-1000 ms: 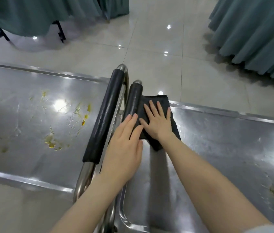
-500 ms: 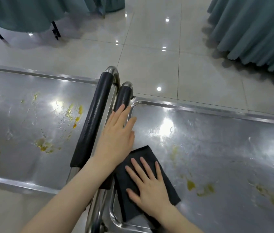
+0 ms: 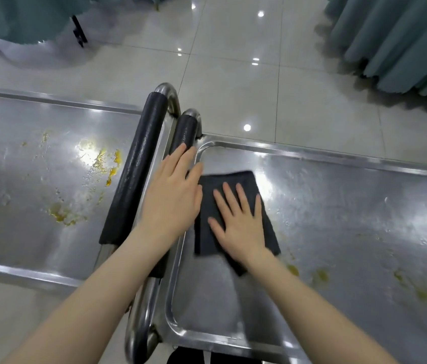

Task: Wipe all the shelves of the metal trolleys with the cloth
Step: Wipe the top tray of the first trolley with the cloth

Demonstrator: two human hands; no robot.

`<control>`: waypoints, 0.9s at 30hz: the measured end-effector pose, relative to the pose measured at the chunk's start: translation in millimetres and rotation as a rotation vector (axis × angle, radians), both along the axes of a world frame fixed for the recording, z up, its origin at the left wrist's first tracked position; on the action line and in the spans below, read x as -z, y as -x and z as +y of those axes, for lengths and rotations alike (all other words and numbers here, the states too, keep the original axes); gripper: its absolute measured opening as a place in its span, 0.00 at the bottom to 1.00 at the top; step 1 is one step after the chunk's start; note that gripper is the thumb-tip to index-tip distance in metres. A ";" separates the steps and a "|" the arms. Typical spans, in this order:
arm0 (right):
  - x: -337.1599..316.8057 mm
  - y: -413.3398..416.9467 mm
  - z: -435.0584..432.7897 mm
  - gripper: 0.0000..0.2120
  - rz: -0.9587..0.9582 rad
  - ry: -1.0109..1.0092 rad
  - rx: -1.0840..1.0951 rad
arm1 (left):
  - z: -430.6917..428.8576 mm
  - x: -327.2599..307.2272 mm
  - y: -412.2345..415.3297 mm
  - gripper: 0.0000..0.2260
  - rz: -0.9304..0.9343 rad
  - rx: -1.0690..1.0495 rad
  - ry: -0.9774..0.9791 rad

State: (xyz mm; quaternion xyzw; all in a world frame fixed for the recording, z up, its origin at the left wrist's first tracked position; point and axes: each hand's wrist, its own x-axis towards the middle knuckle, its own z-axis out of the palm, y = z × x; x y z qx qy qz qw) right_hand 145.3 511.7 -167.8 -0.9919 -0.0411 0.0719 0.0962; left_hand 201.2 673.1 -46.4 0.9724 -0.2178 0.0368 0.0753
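Stainless steel, two trolleys side by side, each top shelf (image 3: 338,206) and (image 3: 23,193) smeared with yellow residue. Two black foam-padded handles (image 3: 136,174) and (image 3: 184,132) between them. One dark grey cloth (image 3: 230,185), folded flat, on the right shelf near its left rim. Right hand (image 3: 241,222) spread flat, pressing the cloth. Left hand (image 3: 173,198) open, resting on the right trolley's handle.
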 end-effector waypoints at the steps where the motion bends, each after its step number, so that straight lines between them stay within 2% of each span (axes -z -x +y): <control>1: 2.7 35.1 0.1 0.32 -0.009 0.006 -0.036 | 0.0 -0.7 0.7 0.17 0.000 -0.001 0.001; 4: 12.3 125.1 -6.0 0.32 -0.011 0.013 -0.138 | -1.1 -2.1 3.4 0.18 0.007 -0.004 -0.003; 6: 14.1 138.2 -14.9 0.33 0.012 0.005 -0.182 | -2.0 -2.2 5.4 0.19 0.023 -0.006 -0.010; 9: 8.9 88.5 -29.4 0.32 0.003 0.006 -0.115 | -2.6 -2.6 6.5 0.19 0.032 -0.007 -0.014; 14: 4.2 -58.7 -70.0 0.32 0.057 0.043 0.197 | -3.4 0.5 6.6 0.17 -0.017 -0.004 -0.034; 17: 1.9 -88.7 -74.3 0.31 0.082 0.039 0.245 | -2.9 1.7 4.3 0.16 -0.039 0.001 -0.032; 20: 0.3 -47.6 -64.9 0.32 0.043 0.046 0.168 | -3.1 -0.6 3.9 0.16 -0.040 0.008 -0.046; 25: 10.0 106.9 -45.2 0.32 -0.026 0.026 -0.067 | -5.6 -5.1 6.2 0.17 -0.052 0.022 -0.120; 27: 15.4 145.2 -45.7 0.32 -0.015 0.014 -0.134 | -6.9 -5.3 8.5 0.18 -0.061 0.055 -0.172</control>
